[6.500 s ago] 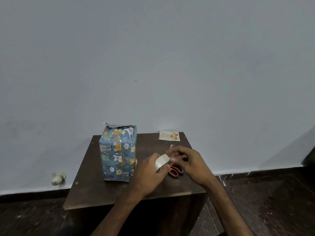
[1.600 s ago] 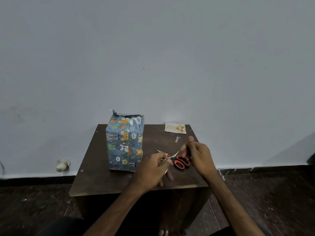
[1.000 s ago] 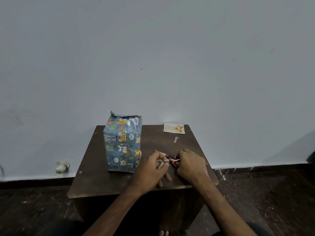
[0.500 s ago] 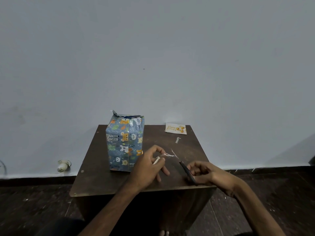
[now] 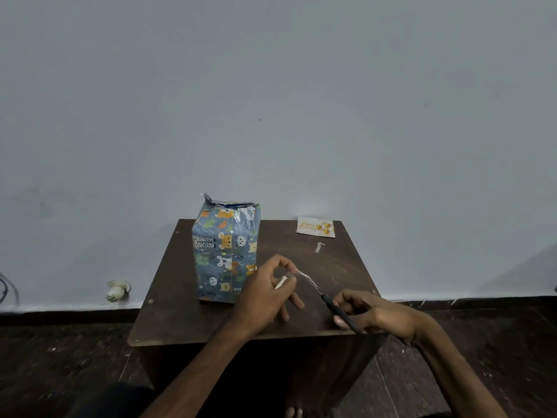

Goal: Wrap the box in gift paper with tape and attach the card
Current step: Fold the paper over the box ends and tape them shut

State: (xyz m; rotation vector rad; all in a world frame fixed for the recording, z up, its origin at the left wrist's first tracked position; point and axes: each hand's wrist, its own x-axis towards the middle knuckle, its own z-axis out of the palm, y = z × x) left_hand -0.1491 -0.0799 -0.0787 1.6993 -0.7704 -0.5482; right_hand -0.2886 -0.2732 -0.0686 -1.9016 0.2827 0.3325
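Observation:
A box (image 5: 225,251) wrapped in blue animal-print paper stands upright on the left half of a small dark wooden table (image 5: 346,267); its top flaps stick up loosely. My left hand (image 5: 265,292) is just right of the box, holding a roll of clear tape (image 5: 281,282) with a strip pulled out to the right. My right hand (image 5: 370,312) grips scissors (image 5: 331,303) whose blades meet the end of that strip. A white birthday card (image 5: 316,227) lies flat at the table's far right corner.
A small scrap of tape (image 5: 318,246) lies on the table below the card. A plain wall rises right behind the table. A white plug-like object (image 5: 117,291) sits at the wall's base on the left. Dark floor surrounds the table.
My right hand picked the scissors up off the table and brought the blades to the tape strip. My left hand kept hold of the roll with the strip stretched out.

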